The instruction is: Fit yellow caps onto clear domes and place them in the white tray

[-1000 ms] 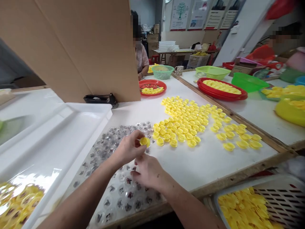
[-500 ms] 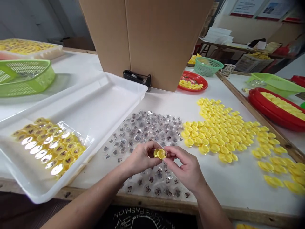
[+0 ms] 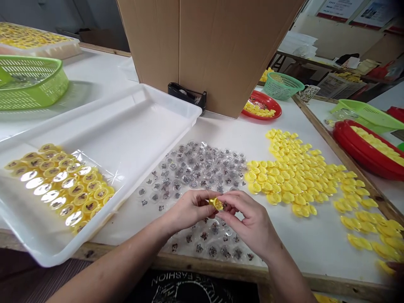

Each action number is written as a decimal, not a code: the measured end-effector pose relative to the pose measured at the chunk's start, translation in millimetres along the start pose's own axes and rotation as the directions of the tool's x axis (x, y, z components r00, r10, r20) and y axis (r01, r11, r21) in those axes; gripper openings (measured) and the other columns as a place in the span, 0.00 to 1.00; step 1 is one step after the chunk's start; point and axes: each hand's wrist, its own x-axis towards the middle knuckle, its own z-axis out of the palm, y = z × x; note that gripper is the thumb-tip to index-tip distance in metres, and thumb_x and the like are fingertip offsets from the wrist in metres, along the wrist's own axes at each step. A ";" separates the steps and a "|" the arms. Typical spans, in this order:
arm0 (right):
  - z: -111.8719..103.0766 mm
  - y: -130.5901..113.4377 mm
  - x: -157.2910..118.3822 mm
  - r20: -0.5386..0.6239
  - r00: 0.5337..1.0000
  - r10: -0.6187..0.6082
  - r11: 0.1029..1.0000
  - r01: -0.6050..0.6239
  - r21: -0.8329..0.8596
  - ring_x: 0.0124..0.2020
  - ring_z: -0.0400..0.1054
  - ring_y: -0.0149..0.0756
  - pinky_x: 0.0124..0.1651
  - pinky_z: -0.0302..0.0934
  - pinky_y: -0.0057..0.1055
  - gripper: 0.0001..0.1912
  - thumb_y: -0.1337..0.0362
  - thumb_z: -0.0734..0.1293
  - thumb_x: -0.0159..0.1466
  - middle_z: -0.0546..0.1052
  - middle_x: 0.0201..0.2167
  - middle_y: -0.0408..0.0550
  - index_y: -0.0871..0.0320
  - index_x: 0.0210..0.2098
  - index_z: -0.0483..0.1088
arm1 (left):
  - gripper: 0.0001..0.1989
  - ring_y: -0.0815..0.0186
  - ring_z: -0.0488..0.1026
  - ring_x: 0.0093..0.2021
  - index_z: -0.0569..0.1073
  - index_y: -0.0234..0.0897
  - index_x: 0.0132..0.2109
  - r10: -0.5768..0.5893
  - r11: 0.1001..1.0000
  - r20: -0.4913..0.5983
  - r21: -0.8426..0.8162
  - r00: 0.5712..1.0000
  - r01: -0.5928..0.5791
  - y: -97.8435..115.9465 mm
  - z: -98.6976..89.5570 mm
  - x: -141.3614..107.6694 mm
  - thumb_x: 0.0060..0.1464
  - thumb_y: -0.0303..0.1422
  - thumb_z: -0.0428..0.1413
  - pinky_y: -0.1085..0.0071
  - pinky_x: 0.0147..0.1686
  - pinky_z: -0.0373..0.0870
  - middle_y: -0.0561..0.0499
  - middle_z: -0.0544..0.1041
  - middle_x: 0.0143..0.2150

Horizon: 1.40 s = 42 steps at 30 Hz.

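Together, the left hand (image 3: 188, 209) and right hand (image 3: 254, 223) pinch a yellow cap (image 3: 216, 204) between curled fingers, above clear discs (image 3: 192, 172) near the front edge of the worktop (image 3: 315, 252).

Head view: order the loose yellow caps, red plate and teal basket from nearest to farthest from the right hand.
From the right hand:
1. Loose yellow caps, on the table just ahead and to the right.
2. Red plate, farther ahead, near the table's far end.
3. Teal basket, just beyond the plate.

The dark shirt (image 3: 192, 288) reads "FASHION", printed upside down in this view.
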 end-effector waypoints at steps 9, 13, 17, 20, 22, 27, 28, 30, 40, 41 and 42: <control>7.9 5.4 -4.5 -0.108 0.987 -0.118 0.976 0.095 -0.198 0.41 0.71 0.37 0.44 0.69 0.35 0.15 0.73 0.63 0.62 0.74 0.43 0.50 0.55 0.47 0.68 | 0.14 0.72 0.70 0.29 0.67 0.34 0.51 -0.009 1.000 -0.066 -0.028 0.998 0.007 -10.8 0.3 2.2 0.57 0.30 0.52 0.71 0.33 0.69 0.52 0.73 0.33; 4.8 5.9 -3.2 -0.088 0.988 -0.124 0.976 0.105 -0.190 0.45 0.69 0.38 0.45 0.69 0.35 0.17 0.74 0.61 0.63 0.72 0.45 0.51 0.54 0.49 0.70 | 0.14 0.69 0.72 0.33 0.64 0.34 0.49 0.000 0.998 -0.063 -0.064 0.998 -0.004 -13.8 1.8 2.8 0.57 0.32 0.53 0.71 0.33 0.69 0.50 0.73 0.34; 3.9 4.9 -1.1 -0.066 0.993 -0.096 0.985 0.085 -0.149 0.43 0.70 0.37 0.43 0.70 0.33 0.17 0.74 0.61 0.63 0.72 0.44 0.51 0.55 0.49 0.70 | 0.14 0.68 0.74 0.34 0.64 0.33 0.48 -0.019 0.996 -0.066 -0.085 0.998 0.013 -13.3 3.2 2.6 0.57 0.33 0.54 0.70 0.36 0.70 0.48 0.74 0.35; 4.8 2.9 -0.3 -0.068 0.993 -0.099 0.985 0.088 -0.147 0.41 0.71 0.37 0.44 0.70 0.34 0.15 0.71 0.64 0.63 0.73 0.44 0.50 0.55 0.49 0.70 | 0.12 0.70 0.73 0.33 0.66 0.32 0.46 -0.016 0.997 -0.076 -0.081 0.997 0.010 -14.2 3.2 2.9 0.57 0.33 0.54 0.71 0.35 0.70 0.49 0.74 0.35; 6.2 1.8 -0.5 -0.083 0.991 -0.101 0.983 0.086 -0.160 0.39 0.72 0.37 0.43 0.70 0.35 0.14 0.70 0.66 0.62 0.74 0.43 0.50 0.55 0.47 0.71 | 0.12 0.71 0.72 0.31 0.65 0.32 0.47 -0.027 0.997 -0.091 -0.077 0.996 0.020 -15.5 3.1 3.0 0.57 0.32 0.54 0.72 0.34 0.70 0.49 0.74 0.34; 8.7 2.6 -2.2 -0.142 0.986 -0.091 0.969 0.055 -0.241 0.37 0.73 0.38 0.39 0.72 0.35 0.13 0.69 0.65 0.62 0.76 0.40 0.49 0.55 0.46 0.71 | 0.13 0.71 0.73 0.32 0.64 0.32 0.49 -0.053 0.997 -0.110 -0.056 0.993 0.047 -17.2 3.6 2.7 0.57 0.30 0.53 0.70 0.35 0.72 0.47 0.76 0.37; 8.7 3.0 -2.3 -0.143 0.985 -0.099 0.966 0.061 -0.252 0.37 0.73 0.38 0.40 0.72 0.35 0.13 0.69 0.65 0.62 0.76 0.40 0.50 0.55 0.46 0.71 | 0.13 0.71 0.73 0.32 0.65 0.32 0.48 -0.040 0.998 -0.109 -0.046 0.993 0.035 -17.0 3.8 2.5 0.57 0.31 0.52 0.70 0.35 0.72 0.47 0.76 0.37; 8.2 3.3 -2.2 -0.135 0.984 -0.118 0.961 0.079 -0.265 0.40 0.73 0.39 0.43 0.71 0.37 0.13 0.69 0.64 0.62 0.76 0.43 0.51 0.55 0.46 0.71 | 0.11 0.70 0.73 0.32 0.66 0.32 0.47 -0.007 1.000 -0.109 -0.013 0.994 0.006 -16.4 4.3 1.9 0.57 0.32 0.52 0.71 0.35 0.72 0.47 0.76 0.37; 10.0 2.3 -0.9 -0.113 0.979 -0.169 0.945 0.128 -0.301 0.44 0.72 0.39 0.47 0.70 0.36 0.14 0.73 0.64 0.62 0.76 0.44 0.51 0.56 0.46 0.72 | 0.11 0.66 0.75 0.33 0.68 0.37 0.48 0.095 0.932 -0.158 0.360 0.983 -0.032 -17.5 4.6 -3.6 0.58 0.32 0.50 0.68 0.35 0.72 0.49 0.77 0.36; 11.4 2.4 -1.0 -0.110 0.979 -0.172 0.941 0.130 -0.312 0.44 0.72 0.39 0.47 0.70 0.36 0.14 0.73 0.63 0.62 0.76 0.44 0.51 0.56 0.46 0.72 | 0.11 0.65 0.75 0.34 0.68 0.37 0.48 0.092 0.934 -0.154 0.357 0.984 -0.031 -17.1 4.3 -4.1 0.59 0.32 0.49 0.68 0.36 0.72 0.49 0.77 0.37; 13.3 2.5 -1.0 -0.111 0.978 -0.177 0.936 0.133 -0.325 0.44 0.72 0.38 0.47 0.70 0.36 0.14 0.73 0.63 0.62 0.76 0.43 0.51 0.56 0.46 0.72 | 0.12 0.65 0.75 0.36 0.68 0.37 0.49 0.085 0.944 -0.147 0.328 0.986 -0.032 -16.6 4.1 -4.3 0.58 0.32 0.49 0.67 0.37 0.72 0.48 0.77 0.38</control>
